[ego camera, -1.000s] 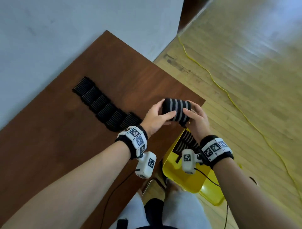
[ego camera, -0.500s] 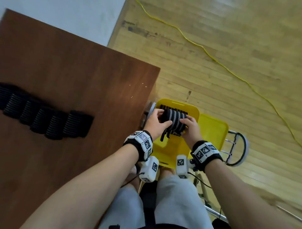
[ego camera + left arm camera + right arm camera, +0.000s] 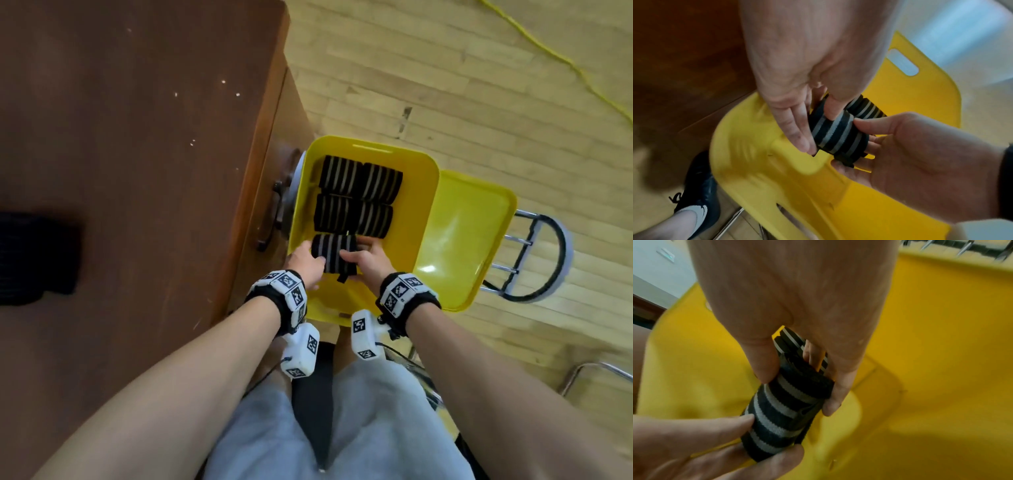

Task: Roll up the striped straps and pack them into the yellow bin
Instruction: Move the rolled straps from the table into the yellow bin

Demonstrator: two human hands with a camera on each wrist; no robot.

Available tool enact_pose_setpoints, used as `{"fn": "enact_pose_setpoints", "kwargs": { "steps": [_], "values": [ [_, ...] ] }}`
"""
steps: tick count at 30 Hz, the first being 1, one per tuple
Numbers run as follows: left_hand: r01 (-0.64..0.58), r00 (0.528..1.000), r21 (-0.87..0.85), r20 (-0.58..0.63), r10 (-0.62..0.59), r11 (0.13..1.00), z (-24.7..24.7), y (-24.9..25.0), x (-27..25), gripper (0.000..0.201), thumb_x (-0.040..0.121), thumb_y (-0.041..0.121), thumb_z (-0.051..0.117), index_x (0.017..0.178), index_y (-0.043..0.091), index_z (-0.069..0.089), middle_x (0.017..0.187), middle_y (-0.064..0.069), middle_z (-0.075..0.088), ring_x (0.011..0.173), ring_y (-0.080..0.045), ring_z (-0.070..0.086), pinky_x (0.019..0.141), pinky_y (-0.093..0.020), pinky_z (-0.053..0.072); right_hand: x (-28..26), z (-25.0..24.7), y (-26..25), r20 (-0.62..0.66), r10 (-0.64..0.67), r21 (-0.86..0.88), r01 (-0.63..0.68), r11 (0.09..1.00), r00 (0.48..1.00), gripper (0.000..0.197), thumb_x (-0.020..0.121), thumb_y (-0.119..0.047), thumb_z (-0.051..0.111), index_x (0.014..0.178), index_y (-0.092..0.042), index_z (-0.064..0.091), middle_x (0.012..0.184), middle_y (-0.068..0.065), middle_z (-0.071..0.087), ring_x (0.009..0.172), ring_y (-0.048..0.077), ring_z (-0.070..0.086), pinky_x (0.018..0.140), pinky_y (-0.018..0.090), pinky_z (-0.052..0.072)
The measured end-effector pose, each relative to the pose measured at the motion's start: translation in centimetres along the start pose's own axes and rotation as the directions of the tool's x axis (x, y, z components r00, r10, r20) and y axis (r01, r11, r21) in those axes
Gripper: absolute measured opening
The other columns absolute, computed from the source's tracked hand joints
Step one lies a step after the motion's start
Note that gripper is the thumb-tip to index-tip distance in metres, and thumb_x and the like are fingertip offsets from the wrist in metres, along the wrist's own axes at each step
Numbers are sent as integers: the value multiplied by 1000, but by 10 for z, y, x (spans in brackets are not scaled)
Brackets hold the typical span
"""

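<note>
Both hands hold one rolled strap of black fabric with grey stripes (image 3: 334, 253) inside the yellow plastic bin (image 3: 416, 205), near its front end. The left hand (image 3: 306, 263) is at the left end of the roll; in the left wrist view its thumb presses on the top of the roll and its fingers (image 3: 795, 129) lie along the side, so this grip pinches the rolled strap. The right hand (image 3: 368, 262) is at the right end; in the right wrist view its thumb and fingers (image 3: 835, 395) close on the end of the roll, so this grip also pinches the rolled strap. A short black tail of the strap hangs from the lower edge of the roll. If the roll touches the bottom of the bin, I cannot tell.

Behind the held roll, four other rolled striped straps (image 3: 356, 197) lie in the bin in two rows of two, touching each other. The nearest row is just beside the held roll.

The yellow lid (image 3: 469, 240) lies open on the right side of the bin. Bin and lid rest on a metal chair frame (image 3: 534, 263) which stands on the light wooden floor (image 3: 445, 85). The brown wooden tabletop (image 3: 137, 154) is left of the bin, and a dark bundle of black fabric (image 3: 37, 257) lies on it, blurred. A thin yellow cable (image 3: 548, 51) runs over the floor, well apart from the bin.
</note>
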State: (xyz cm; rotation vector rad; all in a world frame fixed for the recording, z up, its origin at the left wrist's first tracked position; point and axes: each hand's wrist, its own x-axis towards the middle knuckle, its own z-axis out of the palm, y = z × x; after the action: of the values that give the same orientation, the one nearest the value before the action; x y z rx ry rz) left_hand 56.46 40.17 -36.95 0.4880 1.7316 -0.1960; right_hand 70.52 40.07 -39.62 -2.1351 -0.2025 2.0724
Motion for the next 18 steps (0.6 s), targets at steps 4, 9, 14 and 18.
{"fn": "enact_pose_setpoints", "kwargs": {
  "steps": [4,9,14,18],
  "values": [
    [45,999,-40,-13,-46,998,10,0,25,45,103,15,57,147,13,46,131,-20,63,115,-40,65,88,-48,60,23,8,3,-3,29,-86,-29,996,1000,65,93,-7,73,146,-10,35,137,8,55,112,31,62,95,59,56],
    [105,994,-76,-31,-108,992,17,3,46,49,100,7,53,148,10,42,135,-22,57,123,-42,57,103,-52,52,43,18,3,-33,50,-107,-54,993,998,61,96,-3,69,146,-6,36,147,16,51,123,39,60,97,58,55],
    [119,993,-113,4,-119,986,18,-4,63,50,98,7,50,147,13,45,134,-22,59,123,-44,58,107,-57,49,57,23,10,-52,66,-116,-72,991,996,58,97,-5,68,147,-7,38,150,12,51,120,35,61,99,57,54],
    [95,995,-176,4,-96,980,14,-4,70,58,92,-5,49,146,14,50,130,-20,63,123,-42,60,107,-55,49,75,29,15,-104,37,-170,-55,984,994,61,93,-13,74,144,-7,42,149,14,52,129,38,58,105,55,51]
  ]
}}
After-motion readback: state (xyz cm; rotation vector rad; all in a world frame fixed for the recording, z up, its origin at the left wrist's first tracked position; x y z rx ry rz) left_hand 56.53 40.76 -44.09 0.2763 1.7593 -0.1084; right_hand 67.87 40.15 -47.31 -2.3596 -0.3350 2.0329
